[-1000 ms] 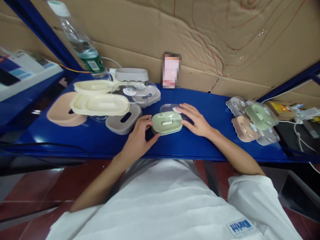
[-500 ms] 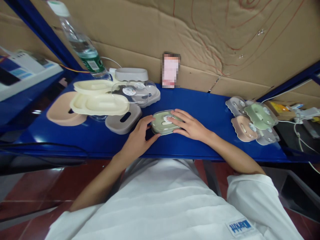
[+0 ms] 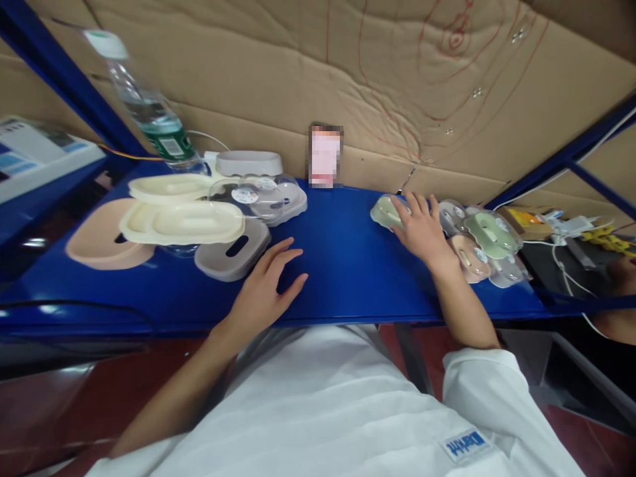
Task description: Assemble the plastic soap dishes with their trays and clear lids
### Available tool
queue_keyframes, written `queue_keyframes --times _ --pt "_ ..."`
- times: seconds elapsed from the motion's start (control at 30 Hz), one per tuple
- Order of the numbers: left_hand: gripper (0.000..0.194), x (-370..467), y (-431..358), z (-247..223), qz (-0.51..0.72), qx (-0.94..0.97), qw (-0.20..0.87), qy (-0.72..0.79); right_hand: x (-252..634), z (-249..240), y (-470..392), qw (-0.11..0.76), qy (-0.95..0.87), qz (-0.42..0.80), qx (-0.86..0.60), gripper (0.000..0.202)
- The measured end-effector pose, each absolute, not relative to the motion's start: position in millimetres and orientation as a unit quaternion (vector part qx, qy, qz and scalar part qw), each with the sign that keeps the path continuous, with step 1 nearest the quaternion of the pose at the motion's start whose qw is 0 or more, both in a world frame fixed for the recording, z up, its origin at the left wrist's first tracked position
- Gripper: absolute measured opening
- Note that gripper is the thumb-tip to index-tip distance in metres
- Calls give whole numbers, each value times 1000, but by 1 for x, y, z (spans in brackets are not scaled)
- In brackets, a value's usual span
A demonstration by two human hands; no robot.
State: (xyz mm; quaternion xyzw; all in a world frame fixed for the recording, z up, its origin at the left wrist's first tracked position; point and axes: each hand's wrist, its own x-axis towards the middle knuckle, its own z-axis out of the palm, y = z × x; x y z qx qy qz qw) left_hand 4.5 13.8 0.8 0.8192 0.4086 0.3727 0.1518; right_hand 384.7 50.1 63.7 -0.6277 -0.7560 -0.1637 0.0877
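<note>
Right hand (image 3: 422, 228) has carried the green soap box (image 3: 385, 211) off toward the finished boxes (image 3: 484, 245), fingers draped over it; how firm the grip is, can't tell. Hand hides half the box. Left hand (image 3: 263, 291) open, empty, flat on the table (image 3: 342, 265) near the grey base (image 3: 233, 248).

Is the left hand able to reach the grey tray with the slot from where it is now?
Probably yes. The left hand lies open and empty on the blue shelf, just right of the grey tray. Nothing stands between them, though a cream tray overlaps its far edge.
</note>
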Motion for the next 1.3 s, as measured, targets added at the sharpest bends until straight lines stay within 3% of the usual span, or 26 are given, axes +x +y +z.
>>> queue_keyframes --times 0.17,0.3,0.5,0.73,0.93,1.1,1.3 --pt "33 5 16 -2 382 826 124 396 385 47 61 45 -784 -108 -609 58" --pt "31 -1 13 3 424 818 33 388 397 38 69 22 -764 -111 -635 57" --pt "42 -23 3 11 362 760 -96 532 415 36 79 30 -736 -127 -664 52" --pt "34 0 -3 -8 323 839 -25 437 337 43 49 110 -896 -42 -429 52" --pt "31 20 -10 -5 325 896 47 300 301 37 28 99 -943 0 -317 48" --pt "33 -8 9 5 344 844 -11 411 315 36 35 127 -934 -23 -334 37" --pt "43 -39 30 -1 325 756 -92 561 328 41 40 133 -925 -32 -354 39"
